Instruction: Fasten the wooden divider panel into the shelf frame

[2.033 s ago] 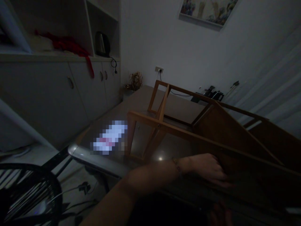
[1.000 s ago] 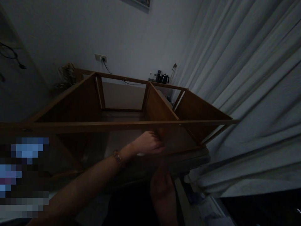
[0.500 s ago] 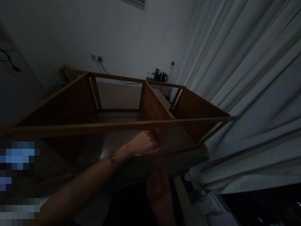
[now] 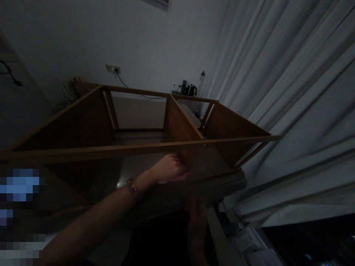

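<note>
A large wooden frame (image 4: 111, 149) of rails and panels lies before me. My left hand (image 4: 170, 169), a beaded bracelet (image 4: 132, 187) at its wrist, is closed just under the front rail, beside the lower end of the middle panel (image 4: 184, 120). Whatever its fingers grip is hidden. Lower and to the right, my right hand (image 4: 196, 212) is raised near my lap, apart from the frame. It is dark and smeared by motion, so its fingers do not read clearly.
White curtains (image 4: 263, 85) hang along the right. A dark cushion-like edge (image 4: 222, 188) runs beneath the frame's front. Against the back wall stand a black kettle (image 4: 191, 89) and a socket (image 4: 112, 68) with a plugged cord. Boxes or papers (image 4: 252, 240) lie at lower right.
My right hand has shifted a little to the right and down, away from the left hand. The left hand stays in place, still closed. The view has barely shifted.
</note>
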{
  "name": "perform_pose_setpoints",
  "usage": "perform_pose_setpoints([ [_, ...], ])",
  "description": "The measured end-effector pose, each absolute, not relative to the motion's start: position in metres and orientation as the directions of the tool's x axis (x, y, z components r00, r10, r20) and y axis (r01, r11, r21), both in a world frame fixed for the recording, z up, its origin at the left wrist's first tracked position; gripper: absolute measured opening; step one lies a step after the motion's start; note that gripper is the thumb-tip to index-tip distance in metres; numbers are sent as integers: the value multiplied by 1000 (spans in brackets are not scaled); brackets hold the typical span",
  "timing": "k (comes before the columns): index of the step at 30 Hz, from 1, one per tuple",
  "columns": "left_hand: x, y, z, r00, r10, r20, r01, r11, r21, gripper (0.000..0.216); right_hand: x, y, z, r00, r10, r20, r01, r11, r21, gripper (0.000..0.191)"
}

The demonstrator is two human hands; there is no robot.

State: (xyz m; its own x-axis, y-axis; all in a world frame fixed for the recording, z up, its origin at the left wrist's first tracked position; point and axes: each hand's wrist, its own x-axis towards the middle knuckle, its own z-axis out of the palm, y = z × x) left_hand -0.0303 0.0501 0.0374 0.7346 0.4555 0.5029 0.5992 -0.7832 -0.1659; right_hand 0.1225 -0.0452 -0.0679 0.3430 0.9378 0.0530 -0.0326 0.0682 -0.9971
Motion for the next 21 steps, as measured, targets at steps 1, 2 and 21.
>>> perform_pose_setpoints([
  [1, -30, 50, 37, 733, 457, 503, 601, -782, -165, 39, 126, -45, -67, 331, 937, 112, 80, 90, -993, 17],
  [2, -30, 50, 37, 733, 459, 502, 602, -781, -166, 39, 129, -45, -66, 310, 940, 145, 156, 101, -983, 16],
  [21, -31, 50, 35, 736, 444, 510, 595, -784, -176, 40, 145, -45, -89, -9, 903, 430, 442, 389, -808, 22],
])
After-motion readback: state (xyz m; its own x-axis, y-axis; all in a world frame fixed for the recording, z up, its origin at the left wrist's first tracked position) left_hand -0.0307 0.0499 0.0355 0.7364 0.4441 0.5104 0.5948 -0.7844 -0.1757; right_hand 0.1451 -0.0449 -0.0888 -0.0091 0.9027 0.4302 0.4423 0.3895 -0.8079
